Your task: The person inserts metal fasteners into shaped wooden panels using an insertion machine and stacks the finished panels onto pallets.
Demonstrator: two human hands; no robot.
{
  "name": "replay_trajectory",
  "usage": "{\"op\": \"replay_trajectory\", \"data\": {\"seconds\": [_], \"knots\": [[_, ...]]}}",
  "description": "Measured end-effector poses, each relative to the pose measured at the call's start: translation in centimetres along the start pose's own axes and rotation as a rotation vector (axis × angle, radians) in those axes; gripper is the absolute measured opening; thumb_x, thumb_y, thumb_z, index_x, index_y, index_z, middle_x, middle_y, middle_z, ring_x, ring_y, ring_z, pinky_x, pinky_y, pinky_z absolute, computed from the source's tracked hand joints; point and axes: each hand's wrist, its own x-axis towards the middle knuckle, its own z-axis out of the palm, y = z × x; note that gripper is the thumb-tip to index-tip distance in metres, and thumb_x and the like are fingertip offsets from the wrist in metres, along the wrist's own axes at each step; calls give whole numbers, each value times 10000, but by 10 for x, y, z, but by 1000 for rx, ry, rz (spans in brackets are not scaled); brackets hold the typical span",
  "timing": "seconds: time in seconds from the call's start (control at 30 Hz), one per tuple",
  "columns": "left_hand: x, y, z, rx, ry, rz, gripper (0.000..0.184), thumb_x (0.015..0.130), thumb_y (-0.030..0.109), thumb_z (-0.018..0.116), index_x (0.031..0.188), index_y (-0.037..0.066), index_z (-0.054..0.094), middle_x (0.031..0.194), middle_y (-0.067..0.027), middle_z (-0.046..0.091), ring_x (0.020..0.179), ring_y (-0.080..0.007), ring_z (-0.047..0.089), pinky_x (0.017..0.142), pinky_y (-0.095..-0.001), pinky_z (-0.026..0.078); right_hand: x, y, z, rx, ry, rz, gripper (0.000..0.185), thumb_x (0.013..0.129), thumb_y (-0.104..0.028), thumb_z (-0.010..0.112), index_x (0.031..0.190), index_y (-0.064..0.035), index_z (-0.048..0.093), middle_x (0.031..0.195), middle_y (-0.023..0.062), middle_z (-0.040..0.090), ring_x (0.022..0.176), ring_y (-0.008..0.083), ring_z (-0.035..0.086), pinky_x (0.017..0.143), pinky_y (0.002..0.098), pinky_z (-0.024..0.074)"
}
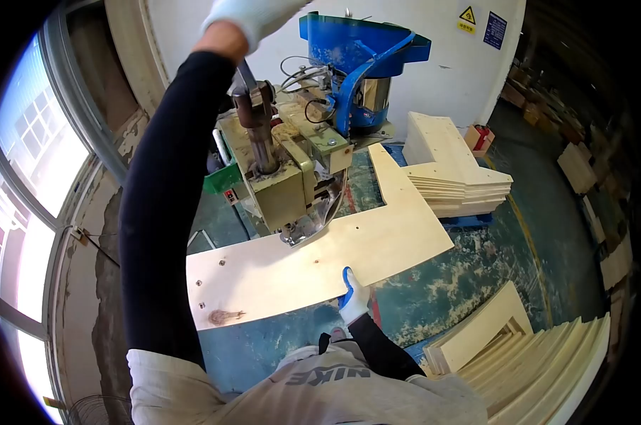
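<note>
My right hand (354, 299), in a white glove with blue coating, grips the near edge of a large L-shaped plywood panel (285, 276), thumb on top. The panel lies under the head of a greenish press machine (278, 202), whose curved metal chute (313, 225) reaches down to its surface. Metal inserts (222, 263) show near the panel's left end, and small holes (357, 228) dot the rest. High above the machine's left side is my raised left hand (258, 20), also gloved. Its fingers are beyond the top edge, so their state is hidden.
Behind the press stands a blue bowl feeder (366, 46) with cables. At the right, a stack of cut plywood panels (455, 184) rests on a blue pallet. More panels (533, 361) lean close at my lower right. A windowed wall (44, 142) borders the left.
</note>
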Motion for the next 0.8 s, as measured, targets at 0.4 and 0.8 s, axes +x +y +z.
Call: {"op": "replay_trajectory", "data": {"seconds": [0.4,0.8], "knots": [[-519,-95,-112,562,-560,-1020,668,941,360,628,1468,18,400,1482,-276,398,1338,-415,444,1089,-437,398,2,-9,7,-92,-41,48,407,960,-148,643,1326,-5,540,1262,88,621,1119,189,628,937,346,538],[-540,-109,-108,138,-311,-1145,767,903,342,704,1507,8,368,1420,-219,544,1284,-300,567,1059,-334,429,8,-14,-5,-193,-88,167,356,1026,-281,560,1274,-28,590,1234,75,654,1108,197,643,943,350,533]]}}
